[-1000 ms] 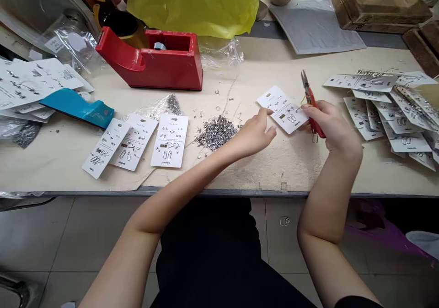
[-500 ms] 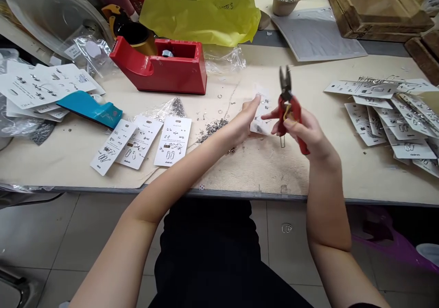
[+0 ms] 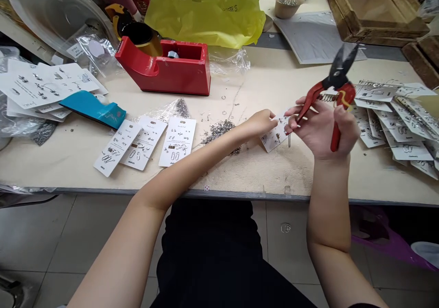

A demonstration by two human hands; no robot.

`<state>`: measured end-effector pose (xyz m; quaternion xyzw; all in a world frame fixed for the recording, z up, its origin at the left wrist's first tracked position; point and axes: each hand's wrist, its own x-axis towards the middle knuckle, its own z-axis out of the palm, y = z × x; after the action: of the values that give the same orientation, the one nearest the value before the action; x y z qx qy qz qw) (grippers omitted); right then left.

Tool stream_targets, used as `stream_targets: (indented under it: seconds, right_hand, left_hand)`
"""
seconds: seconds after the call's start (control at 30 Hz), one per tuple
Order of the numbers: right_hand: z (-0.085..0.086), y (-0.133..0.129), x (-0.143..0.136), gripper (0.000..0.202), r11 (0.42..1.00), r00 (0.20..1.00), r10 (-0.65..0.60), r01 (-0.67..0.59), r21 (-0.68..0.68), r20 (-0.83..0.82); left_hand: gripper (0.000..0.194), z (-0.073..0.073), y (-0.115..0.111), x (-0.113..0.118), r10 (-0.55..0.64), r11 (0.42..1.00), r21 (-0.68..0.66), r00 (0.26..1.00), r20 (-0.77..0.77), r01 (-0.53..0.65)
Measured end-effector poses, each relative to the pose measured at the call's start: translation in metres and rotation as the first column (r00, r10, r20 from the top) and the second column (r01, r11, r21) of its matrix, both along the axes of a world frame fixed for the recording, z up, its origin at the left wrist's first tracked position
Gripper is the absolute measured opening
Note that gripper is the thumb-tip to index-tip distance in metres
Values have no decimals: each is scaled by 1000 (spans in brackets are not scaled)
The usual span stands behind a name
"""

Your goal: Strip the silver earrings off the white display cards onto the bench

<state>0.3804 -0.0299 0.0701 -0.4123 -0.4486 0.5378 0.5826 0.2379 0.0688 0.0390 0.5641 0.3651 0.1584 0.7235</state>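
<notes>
Now holds the red-handled pliers [image 3: 335,80] farther to the right of the red tape dispenser [image 3: 180,77] than half a second ago, with the blades tilted up to the right and spread wider than before. Keeps them in the right hand [image 3: 324,132] with a loose grip, palm turned more to the camera, thumb on one handle and fingers along the other. Below these fingers, shows also a thin metal clip [image 3: 289,140].

Has moved the left hand [image 3: 262,122] a little more to the right. Curls its fingers at the upper left edge of a white card [image 3: 273,138], tilted, to the right of the dispenser and nearer to the body. Cannot tell the firmness of this grip, hidden behind the knuckles. Covers less of the metal heap [image 3: 219,132] with the left forearm than before, nearer than the dispenser and to its right.

Leaves three white cards [image 3: 177,138] unmoved on the worktop [image 3: 240,180], just nearer than the dispenser. Can read "claire's" at the foot of the middle one; cannot read the tiny heading lines. Behind the dispenser to the right, bears dark handwriting on a yellow sheet [image 3: 206,19], too unclear for reading.
</notes>
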Motion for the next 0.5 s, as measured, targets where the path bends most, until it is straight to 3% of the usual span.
stream_targets:
  seconds: [0.13,0.3,0.37,0.43,0.5]
  right_hand:
    - [5,-2,5,37,983,981,-182,183,12,-73]
    - [5,-5,2,36,963,963,-262,265,42,-70]
    - [2,-4,-2,36,968,967,-248,250,29,-59]
    - [1,0,-9,39,980,978,-201,201,-5,-61]
    - [4,5,-19,42,989,988,-145,143,-36,-51]
  left_hand:
    - [9,9,1,-1,-39,997,69,999,-29,41]
    - [25,25,5,-34,189,958,179,964,186,-222]
    - [29,32,9,-57,219,892,333,936,275,-306]
    - [29,39,14,-82,205,779,516,922,329,-358]
    - [34,48,18,-105,244,705,577,904,351,-414]
